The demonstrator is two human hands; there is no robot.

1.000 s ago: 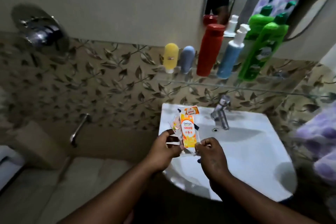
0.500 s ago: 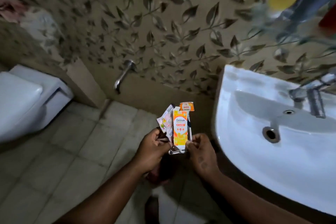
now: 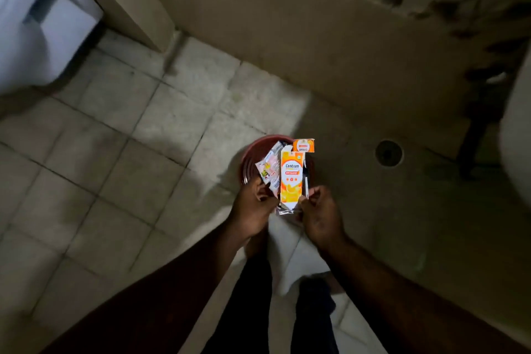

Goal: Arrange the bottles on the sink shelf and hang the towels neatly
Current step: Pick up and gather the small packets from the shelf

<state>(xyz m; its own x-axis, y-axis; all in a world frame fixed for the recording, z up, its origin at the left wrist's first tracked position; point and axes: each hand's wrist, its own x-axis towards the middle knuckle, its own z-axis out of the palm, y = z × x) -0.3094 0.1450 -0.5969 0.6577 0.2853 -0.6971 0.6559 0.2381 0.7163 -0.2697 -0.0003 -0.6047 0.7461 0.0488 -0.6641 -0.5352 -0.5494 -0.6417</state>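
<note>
Orange and yellow card marks the flattened Centrum carton [image 3: 291, 178], open flap up, gripped by its lower end above a round red plastic bin [image 3: 249, 158] on the pale tiled floor [image 3: 120, 135]. The left hand [image 3: 255, 205], at eight o'clock of the carton, pinches its lower left edge together with crumpled white sachet wrappers [image 3: 269, 168] fanned out at ten o'clock. The right hand [image 3: 319, 214], at four o'clock, pinches the lower right corner, fingers curled. A white toilet [image 3: 37, 37] sits at ten o'clock of the frame, a round floor drain [image 3: 388, 153] at three o'clock of the carton. Bottles and towels are out of view.
</note>
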